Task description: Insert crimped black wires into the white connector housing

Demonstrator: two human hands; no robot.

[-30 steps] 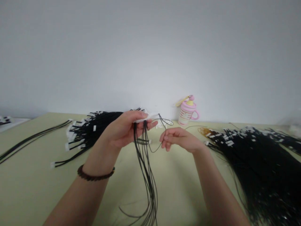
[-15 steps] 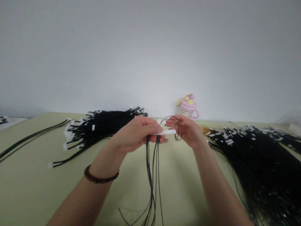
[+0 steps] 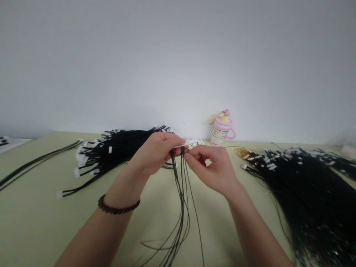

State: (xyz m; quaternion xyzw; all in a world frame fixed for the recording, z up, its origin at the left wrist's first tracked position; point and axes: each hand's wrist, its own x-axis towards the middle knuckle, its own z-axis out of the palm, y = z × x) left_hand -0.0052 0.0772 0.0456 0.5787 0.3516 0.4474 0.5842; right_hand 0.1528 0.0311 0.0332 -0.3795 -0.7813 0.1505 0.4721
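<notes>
My left hand [image 3: 155,152] is closed around a slim white strip-shaped connector [image 3: 188,143], its thumb on top. Thin black wires [image 3: 181,193] hang down from this connector in bunches, their loose ends spreading over the tabletop. Close beside it, my right hand [image 3: 213,167] pinches a black wire between thumb and forefinger, just right of the bunches. The fingertips hide the exact spot where that wire meets the connector.
A pile of black cables [image 3: 128,146] with white ends lies to the left. On the right spreads a larger heap of black wires [image 3: 306,189], near yellow rubber bands [image 3: 241,152]. A pink cup-shaped trinket [image 3: 221,129] stands by the wall.
My right hand has come down and left, from fingers loosely spread by a looped wire to a pinch beside the connector. The loop is gone, and another wire hangs down at the right.
</notes>
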